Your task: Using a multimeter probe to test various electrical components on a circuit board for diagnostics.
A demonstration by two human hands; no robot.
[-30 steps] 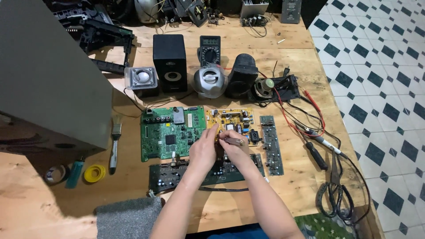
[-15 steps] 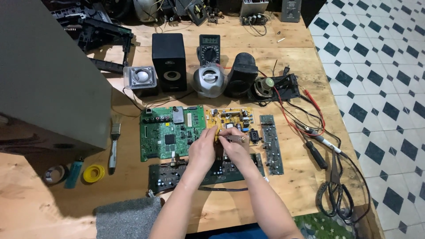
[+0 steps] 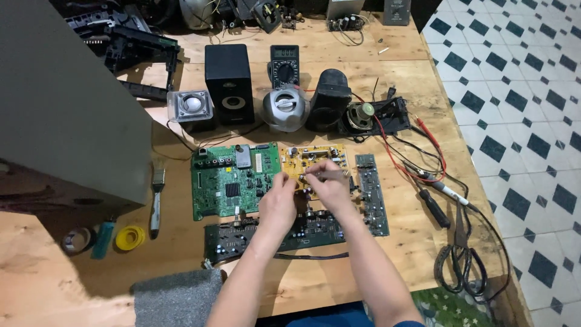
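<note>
Two hands meet over the yellow circuit board (image 3: pixel 315 165) in the head view. It lies between the green circuit board (image 3: pixel 233 180) and a narrow dark board (image 3: pixel 370 192). The right hand (image 3: pixel 330 184) pinches a thin metal tool (image 3: pixel 331 174) against it; the left hand (image 3: pixel 279 200) steadies it, fingers curled. Probing a component seems underway; the next touch needs a fine, steady tip.

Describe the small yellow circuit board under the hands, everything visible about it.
The small yellow circuit board lies flat on the wooden workbench, between the large green circuit board and a narrow dark strip board. Small dark and silvery components stud its top; details are too fine to tell. The left hand covers its lower left edge, and the right hand rests over its middle, holding a thin metal tool against it.
</note>
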